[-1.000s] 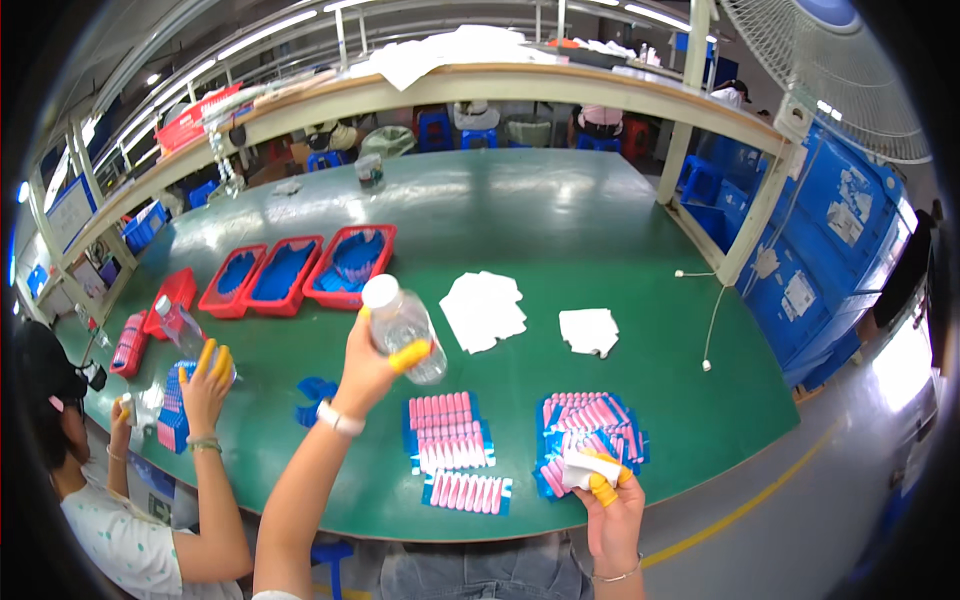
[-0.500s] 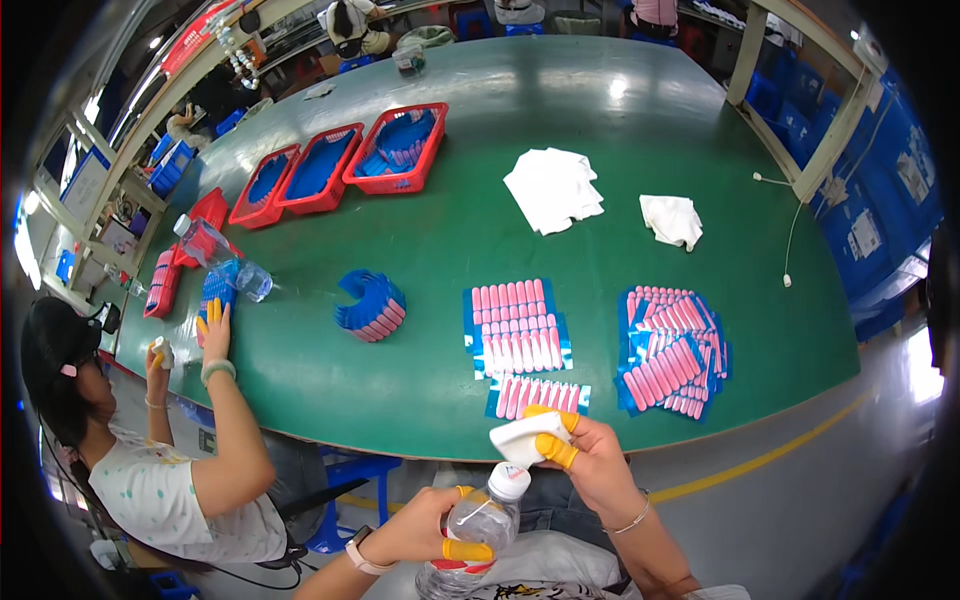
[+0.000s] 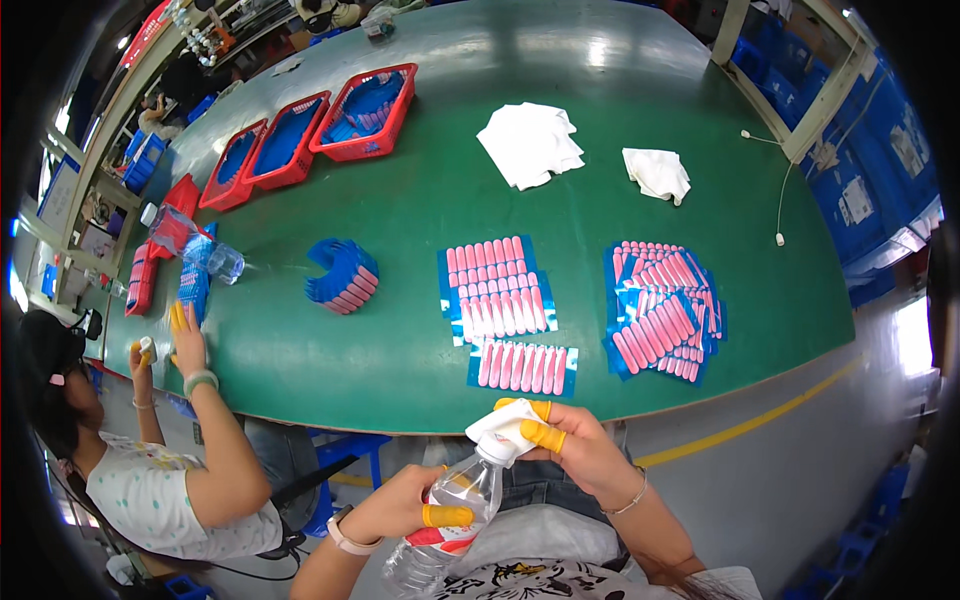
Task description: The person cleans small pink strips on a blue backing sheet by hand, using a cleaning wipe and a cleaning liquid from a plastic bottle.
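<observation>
Head view: the right hand [image 3: 588,458] had brought its pinched white cloth [image 3: 498,422] onto the bottle [image 3: 452,538] the left hand [image 3: 402,505] gripped, so both met at six o'clock.

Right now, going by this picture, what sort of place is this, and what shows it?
Probably a factory workshop: a long green worktable bears many matching blue-backed pink pieces, red baskets hold blue parts, and a co-worker is busy at the same table.
</observation>
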The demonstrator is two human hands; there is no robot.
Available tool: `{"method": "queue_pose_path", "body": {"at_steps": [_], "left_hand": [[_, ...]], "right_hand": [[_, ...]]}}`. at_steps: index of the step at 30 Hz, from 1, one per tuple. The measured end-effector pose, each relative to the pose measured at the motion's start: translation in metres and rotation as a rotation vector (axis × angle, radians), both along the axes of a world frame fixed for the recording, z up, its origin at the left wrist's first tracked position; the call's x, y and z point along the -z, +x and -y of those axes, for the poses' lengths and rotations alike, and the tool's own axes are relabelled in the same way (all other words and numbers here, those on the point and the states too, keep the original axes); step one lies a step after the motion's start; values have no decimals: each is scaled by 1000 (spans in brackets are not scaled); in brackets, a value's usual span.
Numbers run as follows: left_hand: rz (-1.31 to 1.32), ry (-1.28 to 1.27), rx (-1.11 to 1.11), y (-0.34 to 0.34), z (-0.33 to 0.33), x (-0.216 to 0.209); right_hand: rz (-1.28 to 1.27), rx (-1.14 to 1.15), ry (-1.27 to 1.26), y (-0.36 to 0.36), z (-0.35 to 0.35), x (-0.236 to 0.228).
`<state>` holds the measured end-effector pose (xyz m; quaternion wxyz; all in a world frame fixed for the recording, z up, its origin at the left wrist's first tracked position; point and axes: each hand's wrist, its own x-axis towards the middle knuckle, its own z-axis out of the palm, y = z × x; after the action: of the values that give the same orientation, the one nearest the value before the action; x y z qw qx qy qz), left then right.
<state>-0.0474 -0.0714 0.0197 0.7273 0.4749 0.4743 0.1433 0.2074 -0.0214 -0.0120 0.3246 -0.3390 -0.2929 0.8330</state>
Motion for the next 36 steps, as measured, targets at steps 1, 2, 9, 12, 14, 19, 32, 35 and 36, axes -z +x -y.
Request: {"method": "queue_pose_path", "body": {"at_steps": [1,2,9,12,14,19,32,35,36], "left_hand": [[46,-62,-28,1,-1,-2],[44,-66,-25,0,-1,-2],[58,-122,-32,-3,0,1],[50,-132,-43,-2,-1,-2],[61,-146,-62,-2,1,-4],[72,-140,-62,-3,1,-1],[110,-172,-69,4,0,-7],[97,-173,-92,3,3,-6],[106,-171,-92,3,3,-5]], "right_hand": [[15,1,-13,0,0,0],[13,4,-18,1,-1,0],[33,12,-41,0,-2,2],[36,13,-39,-3,-3,4],[26,15,-32,-3,-2,5],[36,17,-58,-3,-2,5],[-10,93,-61,6,0,2],[-8,89,-41,4,-1,5],[-16,93,-40,4,0,3]]}}
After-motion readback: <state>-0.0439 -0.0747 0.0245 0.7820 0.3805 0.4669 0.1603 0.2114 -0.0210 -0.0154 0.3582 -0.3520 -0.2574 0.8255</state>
